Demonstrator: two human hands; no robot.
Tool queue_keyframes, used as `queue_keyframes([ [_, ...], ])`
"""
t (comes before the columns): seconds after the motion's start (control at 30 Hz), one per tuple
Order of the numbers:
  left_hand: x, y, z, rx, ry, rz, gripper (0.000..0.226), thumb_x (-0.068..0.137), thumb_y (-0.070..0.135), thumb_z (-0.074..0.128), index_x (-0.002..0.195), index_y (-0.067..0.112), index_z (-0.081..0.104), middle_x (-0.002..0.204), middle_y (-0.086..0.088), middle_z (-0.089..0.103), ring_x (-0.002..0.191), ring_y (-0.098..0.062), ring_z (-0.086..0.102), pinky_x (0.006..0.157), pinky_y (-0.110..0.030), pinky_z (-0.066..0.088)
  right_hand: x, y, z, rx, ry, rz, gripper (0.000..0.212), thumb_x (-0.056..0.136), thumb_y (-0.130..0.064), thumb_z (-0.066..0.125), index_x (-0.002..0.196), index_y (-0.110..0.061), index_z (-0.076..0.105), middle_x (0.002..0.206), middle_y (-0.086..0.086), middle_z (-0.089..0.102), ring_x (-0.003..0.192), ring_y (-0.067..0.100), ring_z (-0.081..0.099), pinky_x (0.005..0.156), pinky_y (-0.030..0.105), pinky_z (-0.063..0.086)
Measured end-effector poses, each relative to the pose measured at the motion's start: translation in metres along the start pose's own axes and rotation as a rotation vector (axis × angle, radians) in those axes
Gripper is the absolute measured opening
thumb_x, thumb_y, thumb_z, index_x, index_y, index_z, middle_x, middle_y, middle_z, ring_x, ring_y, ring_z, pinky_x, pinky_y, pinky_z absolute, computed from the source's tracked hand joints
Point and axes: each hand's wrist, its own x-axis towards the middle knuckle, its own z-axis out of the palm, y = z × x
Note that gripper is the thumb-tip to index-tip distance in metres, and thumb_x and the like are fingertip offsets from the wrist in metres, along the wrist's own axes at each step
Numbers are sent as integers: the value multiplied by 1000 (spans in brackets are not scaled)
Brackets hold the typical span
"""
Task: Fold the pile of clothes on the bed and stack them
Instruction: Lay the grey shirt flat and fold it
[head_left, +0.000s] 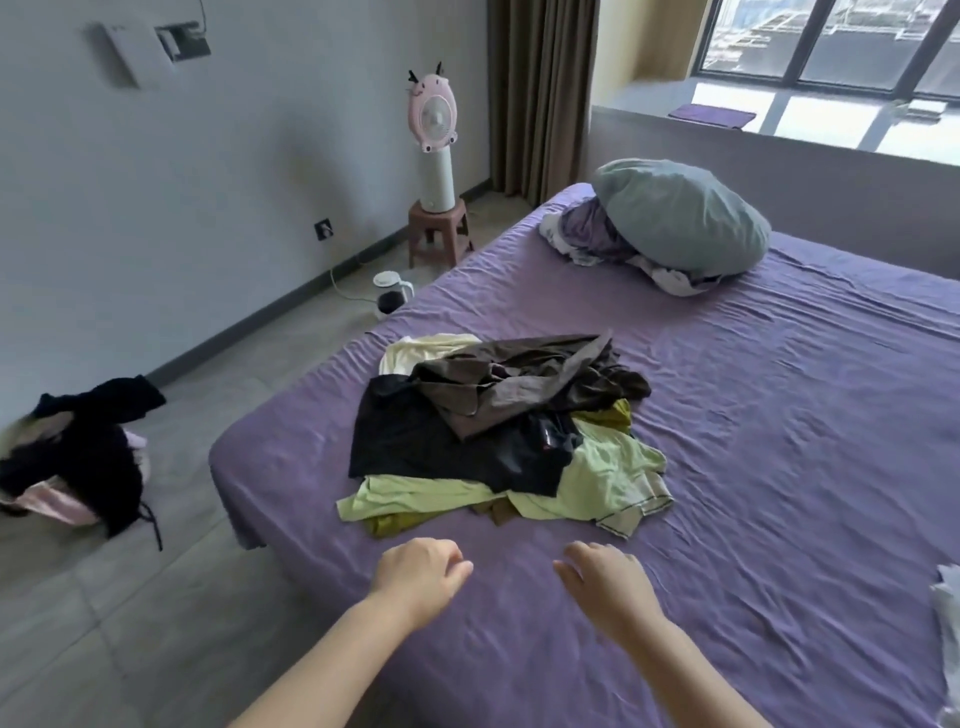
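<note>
One pile (506, 426) of unfolded clothes (brown, black, pale green, cream among them) is seen mid-bed (779, 441). Two hands, left (418, 577) and right (608, 584), are held just short of it, fingers loosely curled, nothing gripped.

- Pale grey wall (156, 197) spans nine to eleven o'clock above a grey tiled floor (130, 597).
- Pink fan (434, 117) stands on a stool (439, 234) at twelve o'clock.
- Brown curtain (540, 93) hangs beside the bright window (831, 47) at one o'clock.
</note>
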Motion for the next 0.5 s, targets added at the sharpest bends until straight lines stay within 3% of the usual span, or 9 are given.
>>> queue_keyframes([
  [0.1,39,-4,-3,-6,-55,1,38,93,55,41,114,31,61,114,9,65,106,-16,60,82,-27,44,32,1,-5,2,-27,12,27,98,-45,33,87,-23,44,105,0,63,106,23,55,81,30,38],
  [0.23,106,-11,-11,32,-140,46,37,95,52,40,114,28,61,116,5,64,109,-18,58,84,-28,45,88,1,-6,6,-58,73,26,98,-45,33,86,-23,42,106,0,62,107,24,54,80,30,37],
  [0.33,166,-23,-27,22,-166,68,38,96,49,40,117,25,61,120,3,60,112,-19,56,89,-30,45,144,-9,-11,35,-58,92,34,98,-46,33,103,-21,56,109,-3,61,109,21,52,83,30,39],
  [0.5,278,-52,-53,-59,-150,66,40,97,47,41,127,26,57,128,4,53,120,-17,49,94,-30,43,258,-21,-22,90,8,90,38,98,-47,36,122,-24,55,124,-6,54,120,17,44,95,30,43],
])
